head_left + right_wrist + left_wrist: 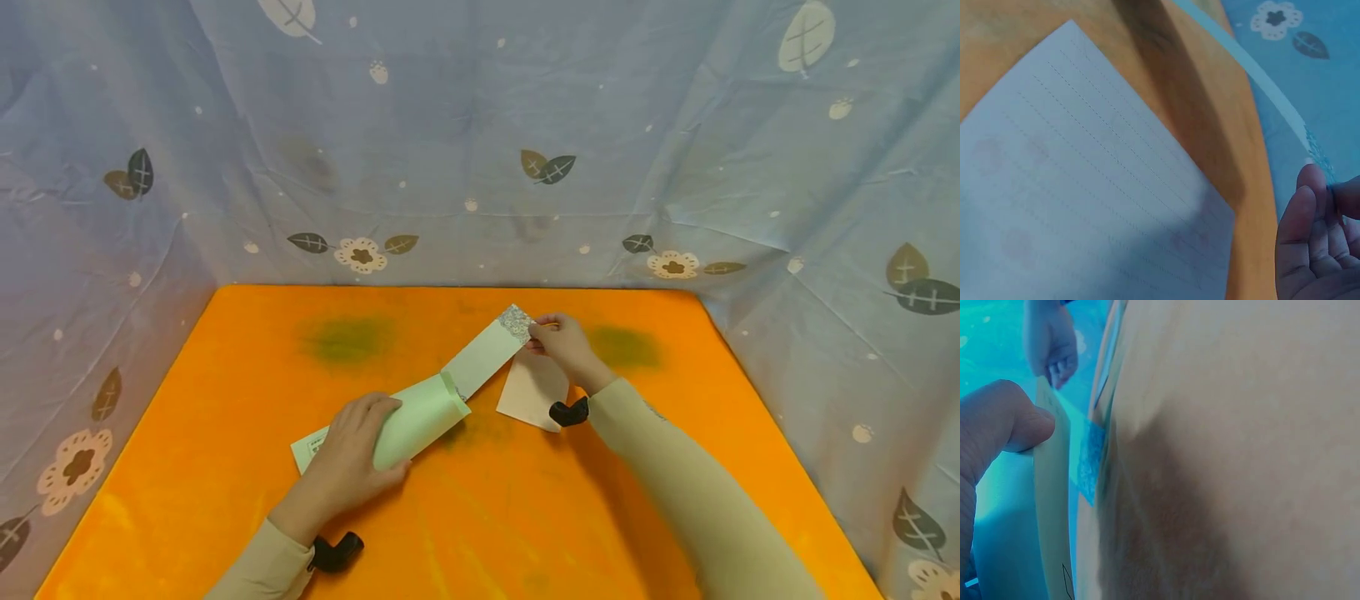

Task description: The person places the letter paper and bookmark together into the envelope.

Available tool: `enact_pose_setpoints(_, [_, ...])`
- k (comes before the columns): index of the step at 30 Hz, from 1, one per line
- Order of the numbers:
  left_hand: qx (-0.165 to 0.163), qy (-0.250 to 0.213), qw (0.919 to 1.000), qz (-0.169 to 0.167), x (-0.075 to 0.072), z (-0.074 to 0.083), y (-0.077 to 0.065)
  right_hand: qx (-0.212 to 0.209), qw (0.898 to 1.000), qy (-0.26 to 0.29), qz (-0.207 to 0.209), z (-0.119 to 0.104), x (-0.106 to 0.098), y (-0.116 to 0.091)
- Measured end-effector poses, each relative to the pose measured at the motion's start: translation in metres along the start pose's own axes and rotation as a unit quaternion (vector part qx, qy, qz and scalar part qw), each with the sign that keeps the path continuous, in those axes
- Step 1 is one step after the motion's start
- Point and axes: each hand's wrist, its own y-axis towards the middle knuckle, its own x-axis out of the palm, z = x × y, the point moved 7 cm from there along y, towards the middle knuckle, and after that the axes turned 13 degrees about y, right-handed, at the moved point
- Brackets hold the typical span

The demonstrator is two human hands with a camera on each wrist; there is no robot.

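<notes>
A pale green envelope bows upward above the orange surface. My left hand grips it across the left part, fingers over the top and thumb at the near edge; the left wrist view shows the thumb against the envelope's edge. From its right-hand opening stretches a pale paper strip with a grey patterned end. My right hand pinches that patterned end between thumb and fingers, and the strip curves away in the right wrist view. The strip's other end is hidden at the envelope's mouth.
Below the right hand, a sheet of dotted-lined paper with faint pink prints lies on the orange table covering. Blue-grey patterned curtains enclose the back and sides. Black wrist mounts sit on both wrists.
</notes>
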Motion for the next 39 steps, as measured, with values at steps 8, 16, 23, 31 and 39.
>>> enact_pose_setpoints(8, [0.013,-0.016,0.9996,-0.019,0.006,0.011,0.004,0.013,0.999,-0.044,0.01,0.007,-0.001,0.01])
enact_pose_setpoints(16, [0.023,-0.018,0.9993,-0.022,0.01,0.014,0.007,-0.004,0.999,-0.045,-0.001,0.006,0.001,0.008])
enact_pose_setpoints(23, [0.031,-0.024,0.999,-0.02,0.012,0.016,0.009,-0.05,0.992,-0.111,-0.033,0.003,-0.001,-0.004])
enact_pose_setpoints(31, [0.02,-0.02,0.9982,-0.052,0.018,0.009,0.01,-0.115,0.95,-0.286,-0.044,0.007,0.003,-0.023])
enact_pose_setpoints(39, [-0.006,-0.016,0.9942,-0.106,0.024,0.002,0.0,-0.129,0.929,-0.339,-0.073,0.016,0.018,-0.04])
